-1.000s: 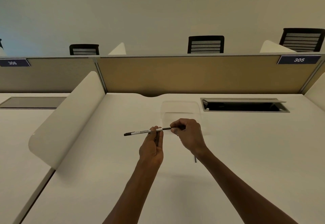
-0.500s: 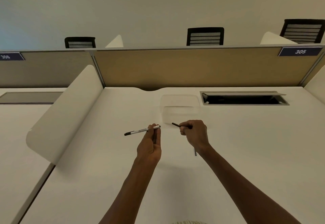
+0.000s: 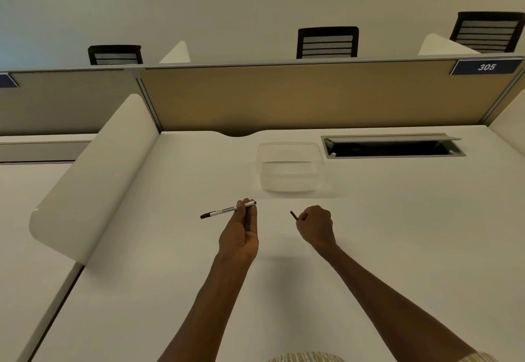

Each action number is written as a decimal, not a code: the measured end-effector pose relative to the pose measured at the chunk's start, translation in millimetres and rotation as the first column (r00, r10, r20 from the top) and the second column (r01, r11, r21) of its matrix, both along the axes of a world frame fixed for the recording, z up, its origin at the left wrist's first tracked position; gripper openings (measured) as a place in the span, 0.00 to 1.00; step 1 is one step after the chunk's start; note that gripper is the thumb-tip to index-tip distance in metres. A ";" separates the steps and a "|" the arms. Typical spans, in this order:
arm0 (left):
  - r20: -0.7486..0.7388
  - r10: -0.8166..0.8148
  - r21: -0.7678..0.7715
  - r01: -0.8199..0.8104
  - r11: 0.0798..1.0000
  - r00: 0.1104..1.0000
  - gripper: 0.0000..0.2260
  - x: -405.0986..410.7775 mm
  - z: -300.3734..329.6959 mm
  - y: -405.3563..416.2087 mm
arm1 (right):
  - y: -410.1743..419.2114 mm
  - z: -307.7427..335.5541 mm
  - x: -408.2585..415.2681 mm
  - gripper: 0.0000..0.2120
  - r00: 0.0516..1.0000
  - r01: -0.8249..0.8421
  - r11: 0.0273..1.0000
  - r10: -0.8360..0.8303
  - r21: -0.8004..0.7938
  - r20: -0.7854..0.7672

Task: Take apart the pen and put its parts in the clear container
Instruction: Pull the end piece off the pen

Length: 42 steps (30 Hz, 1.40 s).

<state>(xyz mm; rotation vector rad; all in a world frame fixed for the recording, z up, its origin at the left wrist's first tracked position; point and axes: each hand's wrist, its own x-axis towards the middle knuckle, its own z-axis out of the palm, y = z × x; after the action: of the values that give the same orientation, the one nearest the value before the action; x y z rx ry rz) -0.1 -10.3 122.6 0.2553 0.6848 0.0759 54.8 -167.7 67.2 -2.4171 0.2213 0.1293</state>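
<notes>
Left hand (image 3: 240,232) pinching pen barrel (image 3: 227,209) and right hand (image 3: 315,226) gripping a dark part (image 3: 293,215), both just before the clear container (image 3: 289,167) on the bench (image 3: 397,219).

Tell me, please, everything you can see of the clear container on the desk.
The clear container looks like thin, see-through plastic, roughly rectangular with rounded corners and a faint rim. It stands upright and open-topped on the white desk, just left of the open cable hatch and beyond both hands. Nothing shows inside it, and neither hand touches it. The left hand holds the pen body short of it; the right hand grips a small dark part.
</notes>
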 end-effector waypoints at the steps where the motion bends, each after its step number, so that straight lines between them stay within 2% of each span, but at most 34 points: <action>1: -0.002 -0.002 -0.006 0.002 1.000 1.000 0.07 0.7 -1.1 0.6 | 1.2 -3.7 0.2 0.09 1.000 -0.025 0.998 0.025 -0.055 -0.003; 5: -0.015 -0.004 -0.018 0.004 1.000 1.000 0.10 4.7 -7.0 2.6 | 4.1 -21.1 -1.3 0.07 0.997 -0.075 0.983 0.076 -0.170 0.000; 12: -0.015 -0.014 -0.052 0.014 0.999 1.000 0.08 7.9 -16.2 7.2 | 9.2 -42.1 -7.6 0.05 0.994 -0.086 0.977 0.096 -0.196 0.046; 21: -0.021 -0.014 -0.066 0.013 0.998 1.000 0.10 9.5 -23.1 10.4 | 11.6 -52.8 0.9 0.04 0.990 -0.139 0.956 0.144 -0.257 0.000; 24: -0.022 -0.020 -0.069 0.019 0.997 1.000 0.10 10.1 -23.2 9.3 | 10.2 -51.5 1.5 0.00 0.988 -0.146 0.962 0.152 -0.230 0.010; 34: -0.032 -0.026 -0.044 0.025 0.999 0.999 0.10 10.3 -23.6 5.5 | 2.6 -39.0 3.8 0.10 0.986 -0.149 0.973 0.133 -0.177 -0.100; 37: -0.037 -0.034 -0.046 0.033 0.998 0.999 0.10 9.3 -21.9 5.5 | 0.0 -35.6 5.0 0.15 0.986 -0.123 0.984 0.106 -0.128 -0.128; 39: -0.047 -0.034 -0.046 0.032 0.998 0.998 0.10 9.1 -20.7 5.1 | -1.7 -33.9 6.2 0.13 0.987 -0.106 0.989 0.092 -0.105 -0.131; 42: -0.053 -0.042 -0.043 0.040 0.998 0.998 0.10 8.3 -18.1 3.4 | -4.7 -30.5 7.2 0.15 0.995 -0.058 0.997 0.053 -0.052 -0.084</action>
<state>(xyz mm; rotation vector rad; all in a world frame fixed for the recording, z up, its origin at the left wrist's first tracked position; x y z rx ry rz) 8.2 -6.8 104.5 0.2315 0.7334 0.0151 62.0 -172.4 36.7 -2.4757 0.1974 0.2524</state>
